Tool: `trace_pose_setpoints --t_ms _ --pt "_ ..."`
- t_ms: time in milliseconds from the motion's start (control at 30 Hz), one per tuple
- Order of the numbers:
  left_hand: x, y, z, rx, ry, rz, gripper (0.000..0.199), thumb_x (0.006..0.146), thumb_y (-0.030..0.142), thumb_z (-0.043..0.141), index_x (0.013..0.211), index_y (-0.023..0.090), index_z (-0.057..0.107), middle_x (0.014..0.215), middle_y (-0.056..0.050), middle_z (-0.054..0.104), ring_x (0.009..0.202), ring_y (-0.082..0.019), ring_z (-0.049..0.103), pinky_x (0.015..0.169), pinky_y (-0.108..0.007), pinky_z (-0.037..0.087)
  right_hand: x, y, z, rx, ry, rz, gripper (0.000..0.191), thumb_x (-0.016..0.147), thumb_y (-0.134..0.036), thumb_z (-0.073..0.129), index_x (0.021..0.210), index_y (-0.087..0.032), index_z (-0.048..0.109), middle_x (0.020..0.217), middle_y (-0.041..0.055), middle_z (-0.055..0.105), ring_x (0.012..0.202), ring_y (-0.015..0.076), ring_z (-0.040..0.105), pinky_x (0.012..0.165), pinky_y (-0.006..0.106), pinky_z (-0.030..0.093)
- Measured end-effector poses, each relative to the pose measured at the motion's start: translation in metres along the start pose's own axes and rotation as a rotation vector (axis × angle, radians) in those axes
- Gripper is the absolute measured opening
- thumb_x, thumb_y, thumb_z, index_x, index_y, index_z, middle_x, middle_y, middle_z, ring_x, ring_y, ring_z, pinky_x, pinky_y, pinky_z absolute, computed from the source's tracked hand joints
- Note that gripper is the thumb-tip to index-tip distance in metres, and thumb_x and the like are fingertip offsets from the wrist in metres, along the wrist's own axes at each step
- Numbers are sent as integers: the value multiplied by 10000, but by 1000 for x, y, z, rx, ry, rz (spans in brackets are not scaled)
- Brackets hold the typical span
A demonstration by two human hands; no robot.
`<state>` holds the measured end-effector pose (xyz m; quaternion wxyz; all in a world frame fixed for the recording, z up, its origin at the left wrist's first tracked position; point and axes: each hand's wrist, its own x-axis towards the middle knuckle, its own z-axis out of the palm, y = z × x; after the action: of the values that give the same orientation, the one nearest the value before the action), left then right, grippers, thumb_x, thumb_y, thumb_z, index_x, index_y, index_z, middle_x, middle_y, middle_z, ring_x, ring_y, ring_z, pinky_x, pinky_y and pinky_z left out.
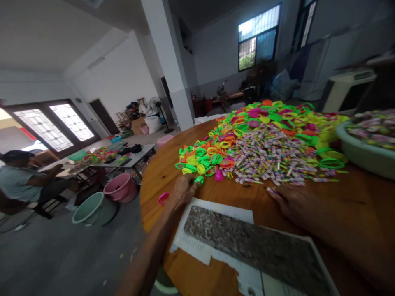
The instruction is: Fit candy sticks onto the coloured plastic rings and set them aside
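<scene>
My left hand [183, 189] is closed, pinching a bright green plastic toy watch [199, 180] at the near edge of a heap. My right hand [290, 199] rests low over the table, its fingertips closed on a small wrapped candy [271, 190]. Between and beyond the hands lies a pile of small wrapped candies [271, 152]. Around it spreads a large heap of green, yellow, orange and pink toy watches [200, 152]. One pink toy watch [163, 198] lies apart, left of my left hand. A speckled stone slab [247, 238] sits on paper sheets [197, 248] in front of me.
The round wooden table [166, 160] has its curved edge at left. A pale green basin [364, 150] of candies stands at right. Green [92, 209] and pink [121, 187] buckets stand on the floor. A seated person [24, 181] works at another table at left.
</scene>
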<state>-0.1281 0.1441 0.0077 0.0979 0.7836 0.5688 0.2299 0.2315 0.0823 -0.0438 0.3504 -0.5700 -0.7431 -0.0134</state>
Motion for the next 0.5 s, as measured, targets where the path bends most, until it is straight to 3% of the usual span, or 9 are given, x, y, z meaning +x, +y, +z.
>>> trace_pose_setpoints --t_ms 133,233,333,500 --pt "-34 44 5 -154 -99 330 123 872 260 585 930 168 643 985 -82 671 899 -192 618 815 -303 486 -9 -50 -19 91 -211 -67 340 998 -395 413 832 -190 629 781 38 602 706 165 543 666 297 356" --pt "-53 68 10 -209 -201 533 99 876 199 569 950 181 632 1118 -93 659 1037 -210 617 902 -326 498 -27 -97 -28 56 -296 -138 280 1003 -271 407 863 -187 634 836 49 601 769 176 546 691 300 351" --pt "-65 76 13 -163 -256 585 146 865 184 589 1005 188 632 1230 -89 630 1126 -219 597 983 -346 485 -50 -123 -27 -68 -304 -192 234 973 -182 424 877 -189 637 843 61 587 749 201 524 670 329 322" --pt "-70 73 15 -145 -237 619 140 913 202 545 1030 189 622 1264 -75 626 1146 -211 592 1009 -357 481 -68 -127 -16 -186 -208 -162 138 939 -178 495 915 -206 628 873 58 576 791 240 499 708 360 313"
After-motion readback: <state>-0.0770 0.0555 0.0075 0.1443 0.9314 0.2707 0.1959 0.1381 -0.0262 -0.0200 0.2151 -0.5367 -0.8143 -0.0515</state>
